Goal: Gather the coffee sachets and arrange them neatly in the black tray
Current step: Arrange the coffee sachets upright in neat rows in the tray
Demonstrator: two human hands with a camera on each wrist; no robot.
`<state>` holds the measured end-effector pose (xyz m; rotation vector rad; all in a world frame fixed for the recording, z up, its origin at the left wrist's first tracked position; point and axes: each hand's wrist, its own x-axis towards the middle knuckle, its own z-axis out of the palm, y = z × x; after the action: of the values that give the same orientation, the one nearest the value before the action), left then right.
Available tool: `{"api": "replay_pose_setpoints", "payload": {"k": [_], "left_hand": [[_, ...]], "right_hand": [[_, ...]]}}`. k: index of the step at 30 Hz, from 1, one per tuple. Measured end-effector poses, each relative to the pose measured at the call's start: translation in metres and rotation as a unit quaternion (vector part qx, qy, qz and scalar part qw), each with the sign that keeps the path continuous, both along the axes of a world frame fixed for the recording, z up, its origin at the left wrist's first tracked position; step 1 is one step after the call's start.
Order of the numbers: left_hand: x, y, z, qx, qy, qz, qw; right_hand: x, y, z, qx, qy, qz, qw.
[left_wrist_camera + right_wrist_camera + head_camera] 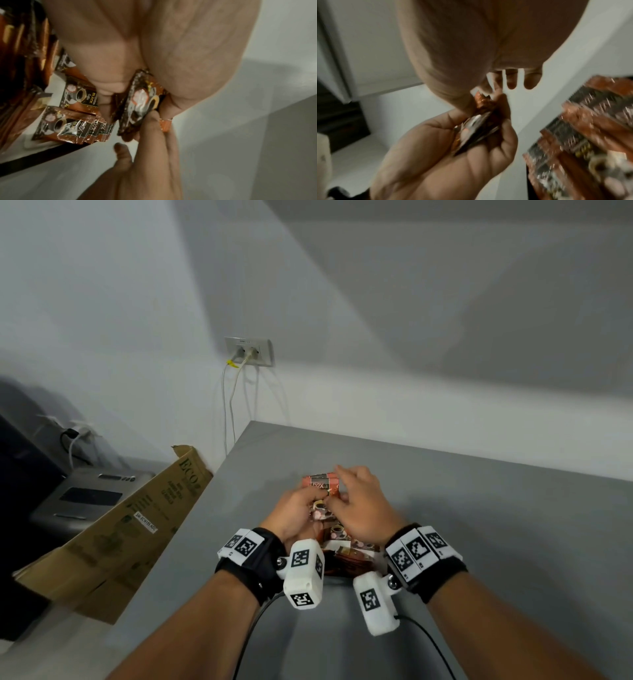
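Note:
My left hand (pixel 296 510) grips a small bundle of brown-orange coffee sachets (pixel 320 486) just above the grey table (pixel 496 525). My right hand (pixel 356 498) meets it from the right and pinches the end of a sachet (pixel 481 105) between thumb and forefinger, the other fingers spread. The left wrist view shows the held sachet (pixel 142 105) between my palm and fingertips. Just nearer to me lies the black tray (pixel 51 158), holding several sachets (pixel 68 121) in overlapping rows. Both wrists hide much of the tray in the head view.
A flattened cardboard box (pixel 137 518) leans against the table's left edge. Beyond it stands a grey appliance (pixel 89 494). A wall socket (pixel 249 351) with white cables hangs behind the table's far left corner. Bare grey tabletop stretches to the right.

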<state>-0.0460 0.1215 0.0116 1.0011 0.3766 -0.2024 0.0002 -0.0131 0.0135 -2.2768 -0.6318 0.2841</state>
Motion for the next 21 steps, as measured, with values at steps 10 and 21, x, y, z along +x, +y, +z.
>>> {"api": "replay_pose_setpoints", "payload": {"k": [10, 21], "left_hand": [[-0.002, 0.000, -0.002, -0.067, 0.024, -0.030, 0.997], [0.007, -0.001, -0.004, 0.052, -0.061, 0.005, 0.997]], "right_hand": [[0.005, -0.007, 0.003, -0.001, -0.062, 0.105, 0.993], [0.016, -0.014, 0.016, 0.125, 0.029, -0.009, 0.992]]}}
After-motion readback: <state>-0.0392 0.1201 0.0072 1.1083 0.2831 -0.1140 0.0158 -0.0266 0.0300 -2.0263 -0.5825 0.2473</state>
